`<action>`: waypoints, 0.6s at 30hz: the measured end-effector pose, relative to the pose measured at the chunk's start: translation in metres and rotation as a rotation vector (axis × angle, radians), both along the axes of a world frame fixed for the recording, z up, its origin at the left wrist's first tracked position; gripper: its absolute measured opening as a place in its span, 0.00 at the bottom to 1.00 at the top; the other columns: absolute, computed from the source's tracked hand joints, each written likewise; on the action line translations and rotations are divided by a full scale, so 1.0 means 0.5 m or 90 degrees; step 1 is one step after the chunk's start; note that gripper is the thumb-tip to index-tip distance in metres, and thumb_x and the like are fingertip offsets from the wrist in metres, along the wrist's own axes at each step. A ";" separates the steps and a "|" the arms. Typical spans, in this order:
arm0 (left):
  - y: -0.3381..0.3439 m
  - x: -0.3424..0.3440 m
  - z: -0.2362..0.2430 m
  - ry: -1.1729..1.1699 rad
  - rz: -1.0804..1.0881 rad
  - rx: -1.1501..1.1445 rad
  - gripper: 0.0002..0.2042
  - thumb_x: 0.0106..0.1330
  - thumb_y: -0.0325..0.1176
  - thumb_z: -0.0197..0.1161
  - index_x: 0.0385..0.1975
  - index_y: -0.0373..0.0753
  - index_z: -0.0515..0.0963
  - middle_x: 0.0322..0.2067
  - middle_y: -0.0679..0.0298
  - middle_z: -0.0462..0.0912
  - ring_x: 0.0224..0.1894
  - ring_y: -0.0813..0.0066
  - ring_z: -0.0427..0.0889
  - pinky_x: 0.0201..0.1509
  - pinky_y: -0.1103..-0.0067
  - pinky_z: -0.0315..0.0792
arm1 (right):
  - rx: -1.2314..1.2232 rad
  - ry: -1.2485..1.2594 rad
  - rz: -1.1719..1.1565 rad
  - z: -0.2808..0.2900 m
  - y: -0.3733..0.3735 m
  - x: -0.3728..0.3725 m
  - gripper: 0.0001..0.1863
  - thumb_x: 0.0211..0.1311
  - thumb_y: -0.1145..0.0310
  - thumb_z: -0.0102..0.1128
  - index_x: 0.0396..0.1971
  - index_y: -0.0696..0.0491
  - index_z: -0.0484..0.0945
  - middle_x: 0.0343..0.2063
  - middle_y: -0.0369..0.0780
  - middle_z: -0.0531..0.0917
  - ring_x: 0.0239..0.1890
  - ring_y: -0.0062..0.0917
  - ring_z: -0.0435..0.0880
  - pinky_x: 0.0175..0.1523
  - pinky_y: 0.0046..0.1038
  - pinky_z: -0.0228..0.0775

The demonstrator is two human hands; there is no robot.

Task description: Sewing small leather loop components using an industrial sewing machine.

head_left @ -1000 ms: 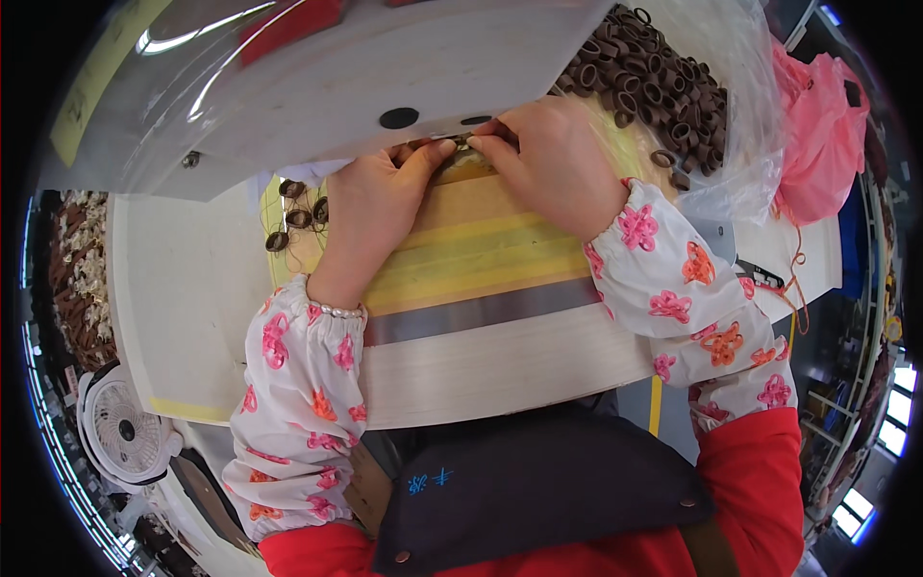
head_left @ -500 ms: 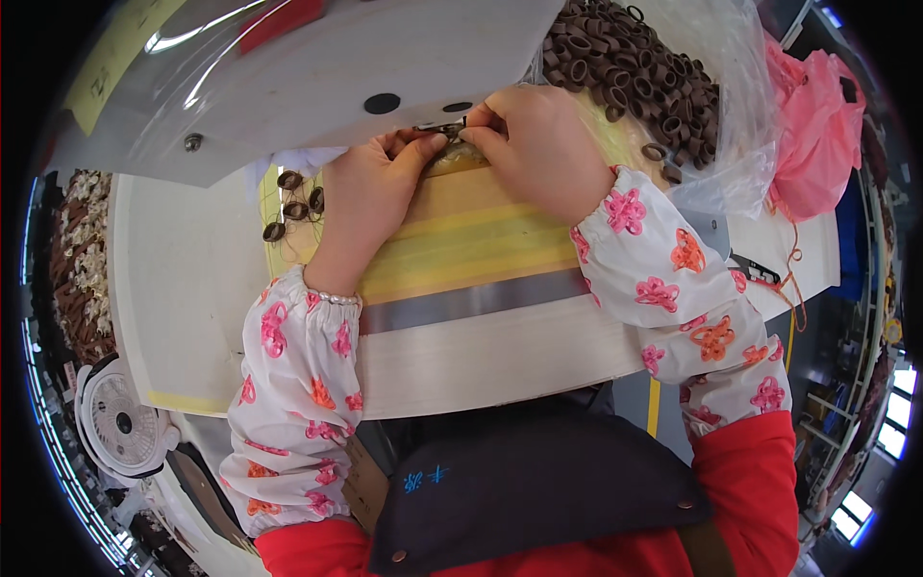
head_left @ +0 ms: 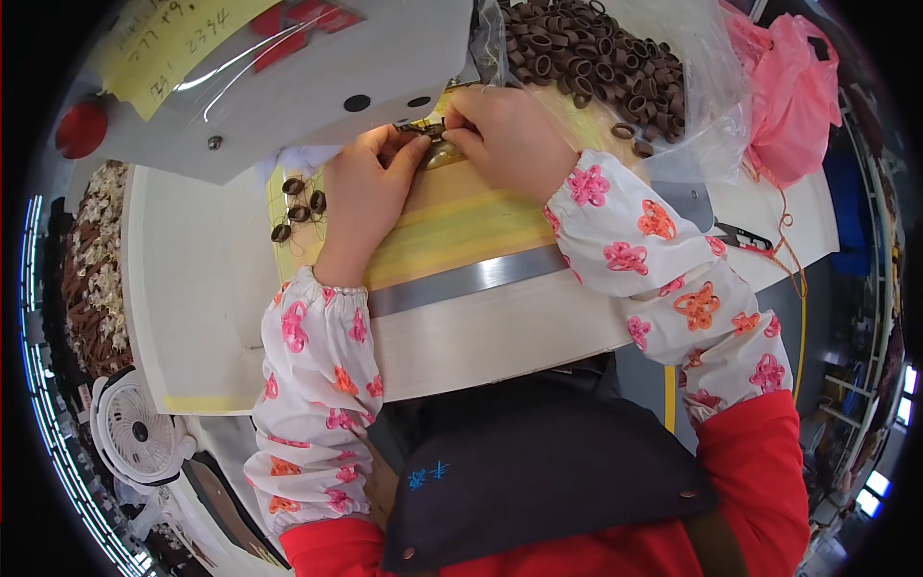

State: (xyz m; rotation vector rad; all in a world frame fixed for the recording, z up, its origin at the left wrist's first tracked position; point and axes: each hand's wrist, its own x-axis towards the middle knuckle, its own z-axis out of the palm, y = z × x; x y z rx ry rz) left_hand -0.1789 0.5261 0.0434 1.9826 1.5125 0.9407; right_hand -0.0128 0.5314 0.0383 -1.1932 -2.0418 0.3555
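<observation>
Through the head camera I see both bare hands close together under the smooth grey machine [head_left: 308, 91], thumbs and bent fingers meeting around a small dark piece [head_left: 436, 135] beneath its lower edge. The left hand [head_left: 368, 189] is at one side of it, the right hand [head_left: 510, 137] at the other; fingers hide so much that I cannot tell whether either clamps it. Below runs glossy yellow tape [head_left: 471, 223], then a shiny metal strip [head_left: 471, 278] across the pale, flat table [head_left: 192, 288]. Beside my wearer's left wrist lie brown loops [head_left: 281, 233] tangled in fine thread. Beyond the right hand, matte brown rings [head_left: 601, 72] heap by crinkled clear plastic [head_left: 716, 91].
</observation>
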 end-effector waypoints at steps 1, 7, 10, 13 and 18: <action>-0.003 0.000 -0.003 0.006 -0.013 0.046 0.09 0.54 0.36 0.60 0.24 0.36 0.77 0.15 0.63 0.76 0.17 0.72 0.73 0.27 0.78 0.65 | 0.025 -0.013 -0.003 0.001 -0.006 0.000 0.05 0.46 0.74 0.58 0.22 0.58 0.71 0.18 0.43 0.75 0.22 0.35 0.75 0.27 0.30 0.66; -0.079 -0.006 -0.001 0.183 -0.135 0.260 0.03 0.54 0.30 0.59 0.26 0.39 0.76 0.20 0.64 0.75 0.23 0.69 0.71 0.38 0.75 0.59 | 0.135 -0.047 -0.056 0.055 -0.072 0.077 0.05 0.47 0.75 0.58 0.22 0.58 0.71 0.20 0.41 0.75 0.22 0.33 0.75 0.26 0.28 0.66; -0.098 -0.066 0.020 0.238 -0.109 0.283 0.03 0.53 0.29 0.60 0.22 0.39 0.75 0.19 0.66 0.74 0.22 0.71 0.71 0.40 0.76 0.58 | 0.106 -0.131 -0.158 0.080 -0.072 0.176 0.06 0.45 0.71 0.58 0.23 0.56 0.72 0.22 0.40 0.76 0.28 0.37 0.76 0.32 0.34 0.68; -0.108 -0.149 0.020 0.282 -0.034 0.227 0.04 0.54 0.31 0.60 0.22 0.38 0.77 0.18 0.67 0.75 0.20 0.74 0.71 0.37 0.78 0.59 | 0.031 -0.162 -0.182 0.102 -0.090 0.230 0.06 0.45 0.71 0.58 0.23 0.57 0.72 0.23 0.41 0.76 0.29 0.36 0.76 0.32 0.34 0.68; -0.105 -0.160 0.028 -0.059 0.065 0.013 0.09 0.58 0.33 0.58 0.31 0.33 0.78 0.29 0.59 0.79 0.30 0.72 0.74 0.40 0.79 0.64 | 0.063 -0.294 -0.182 0.072 -0.095 0.228 0.06 0.44 0.73 0.57 0.24 0.56 0.73 0.24 0.41 0.75 0.29 0.35 0.76 0.33 0.33 0.69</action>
